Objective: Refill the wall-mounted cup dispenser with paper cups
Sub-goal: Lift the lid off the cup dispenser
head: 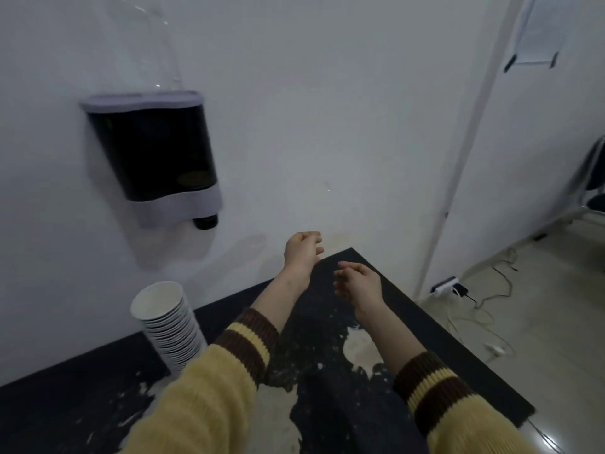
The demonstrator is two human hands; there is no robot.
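The cup dispenser (154,155) hangs on the white wall at the left, a dark body with grey top and bottom bands and a clear lid raised above it. A tall stack of white paper cups (170,322) stands on the black table (409,319) below it, leaning slightly. My left hand (302,249) hovers over the table's far corner with fingers loosely curled, holding nothing. My right hand (357,281) floats just to its right, also relaxed and empty. Both hands are well to the right of the cup stack.
The table's surface is worn, with pale patches. On the floor at the right lie a power strip (447,285) and tangled cables. A chair (589,198) stands at the far right, past a white wall corner.
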